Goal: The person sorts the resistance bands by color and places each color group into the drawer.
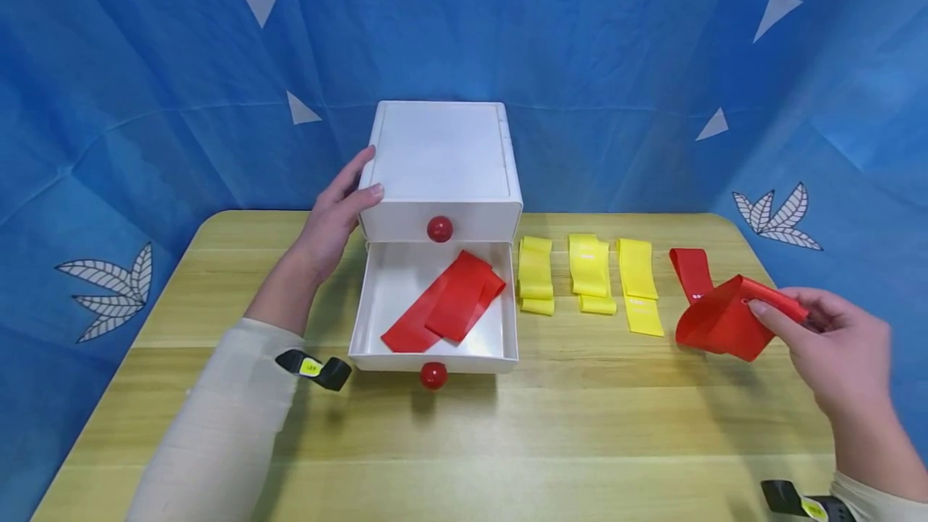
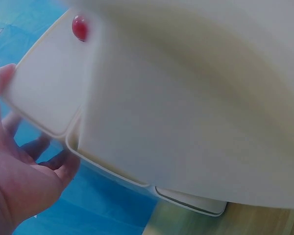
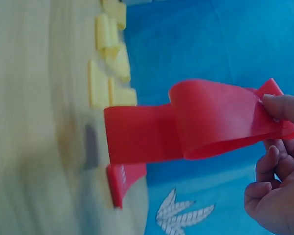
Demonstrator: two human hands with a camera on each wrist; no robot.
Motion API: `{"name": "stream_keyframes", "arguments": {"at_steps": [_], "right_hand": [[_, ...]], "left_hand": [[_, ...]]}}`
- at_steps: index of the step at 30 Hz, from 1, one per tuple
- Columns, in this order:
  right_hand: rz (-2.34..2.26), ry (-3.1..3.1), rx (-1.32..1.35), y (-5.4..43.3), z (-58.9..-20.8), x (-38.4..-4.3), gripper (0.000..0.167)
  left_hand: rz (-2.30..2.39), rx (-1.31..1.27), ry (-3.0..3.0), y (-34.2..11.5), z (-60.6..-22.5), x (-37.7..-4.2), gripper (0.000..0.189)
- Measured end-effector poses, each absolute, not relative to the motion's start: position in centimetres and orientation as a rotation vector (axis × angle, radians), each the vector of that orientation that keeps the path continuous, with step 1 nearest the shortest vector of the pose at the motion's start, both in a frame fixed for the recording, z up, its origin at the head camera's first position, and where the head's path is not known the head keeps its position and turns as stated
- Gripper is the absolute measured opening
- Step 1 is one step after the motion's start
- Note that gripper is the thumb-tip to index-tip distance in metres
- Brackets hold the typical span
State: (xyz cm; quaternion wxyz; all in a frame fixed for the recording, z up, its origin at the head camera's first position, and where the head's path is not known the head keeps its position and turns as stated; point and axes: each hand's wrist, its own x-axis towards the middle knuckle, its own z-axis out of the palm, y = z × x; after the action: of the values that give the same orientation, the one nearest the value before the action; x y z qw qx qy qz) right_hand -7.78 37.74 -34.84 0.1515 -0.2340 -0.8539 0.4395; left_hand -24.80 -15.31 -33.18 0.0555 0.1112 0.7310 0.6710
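Note:
A white two-drawer box (image 1: pixel 441 153) stands at the table's back middle. Its lower drawer (image 1: pixel 433 358) is pulled out, and a folded red band (image 1: pixel 445 301) lies inside. My left hand (image 1: pixel 365 177) presses flat against the box's left side, thumb at the front top corner; the left wrist view shows that hand (image 2: pixel 19 181) beside the box wall (image 2: pixel 186 112). My right hand (image 1: pixel 786 321) pinches a second red band (image 1: pixel 721 322) just above the table at the right. In the right wrist view this band (image 3: pixel 201 122) hangs looped from my fingertips (image 3: pixel 279 105).
Three yellow bands (image 1: pixel 536 274) (image 1: pixel 590 272) (image 1: pixel 640 296) lie in a row right of the drawer, with another red band (image 1: pixel 690 271) beyond them. The upper drawer is closed, its red knob (image 1: pixel 439 229) facing me. A blue cloth backdrop (image 1: pixel 145 63) rises behind the wooden table (image 1: pixel 580 441).

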Motion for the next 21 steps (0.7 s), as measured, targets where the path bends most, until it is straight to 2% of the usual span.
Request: {"name": "stream_keyframes", "arguments": {"at_steps": [11,21], "right_hand": [[1.494,-2.256,-0.556,33.5,-32.5,-9.6,0.026],[1.640,-2.175,-0.526,28.8,-30.3,-10.9,0.044]], "left_hand": [[2.053,0.344,2.215,-15.3,-33.3,-24.8,0.065],[2.032,0.338,2.232,-15.2,-33.1,-24.7,0.065]]}}
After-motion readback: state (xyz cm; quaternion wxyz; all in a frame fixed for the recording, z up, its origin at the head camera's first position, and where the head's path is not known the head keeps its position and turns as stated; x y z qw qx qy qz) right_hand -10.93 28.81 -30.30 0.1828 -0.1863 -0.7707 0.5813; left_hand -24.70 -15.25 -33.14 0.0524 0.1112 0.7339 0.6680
